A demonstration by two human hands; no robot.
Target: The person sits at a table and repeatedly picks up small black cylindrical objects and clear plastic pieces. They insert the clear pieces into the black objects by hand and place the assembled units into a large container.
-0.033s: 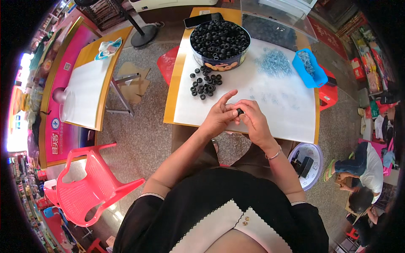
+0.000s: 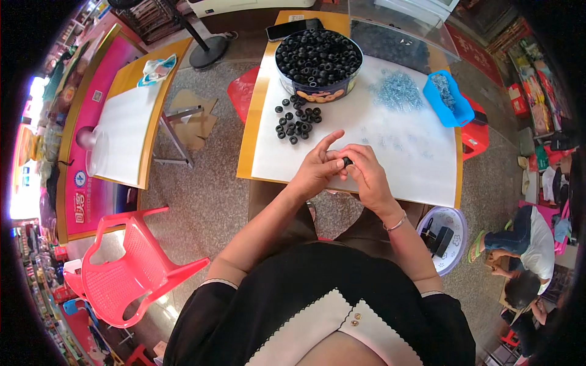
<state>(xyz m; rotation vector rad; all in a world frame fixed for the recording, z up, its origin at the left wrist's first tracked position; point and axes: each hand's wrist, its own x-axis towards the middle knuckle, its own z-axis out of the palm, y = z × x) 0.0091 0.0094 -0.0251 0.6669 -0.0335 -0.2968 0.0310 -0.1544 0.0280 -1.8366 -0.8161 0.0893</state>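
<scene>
Both of my hands meet over the near edge of the white-topped table (image 2: 281, 160). Between them is a small, round black piece (image 2: 347, 161), partly hidden by fingers. My left hand (image 2: 318, 168) presses it with the thumb, its index finger sticking out. My right hand (image 2: 370, 178) is closed round the same piece from the other side. Ahead and to the left lies a loose group of black ring-shaped pieces (image 2: 297, 127). Behind them, a round tub (image 2: 317, 96) is heaped with more of the same kind. A spread of small clear, bluish pieces (image 2: 398, 91) lies to the right.
A blue plastic basket (image 2: 459, 116) holding clear pieces stands at the table's right edge. At the far edge are a phone (image 2: 293, 29) and a transparent sheet or bag (image 2: 390, 46). A pink chair (image 2: 131, 268) stands left; a white basin (image 2: 452, 244) sits low right. Another person (image 2: 531, 244) crouches far right.
</scene>
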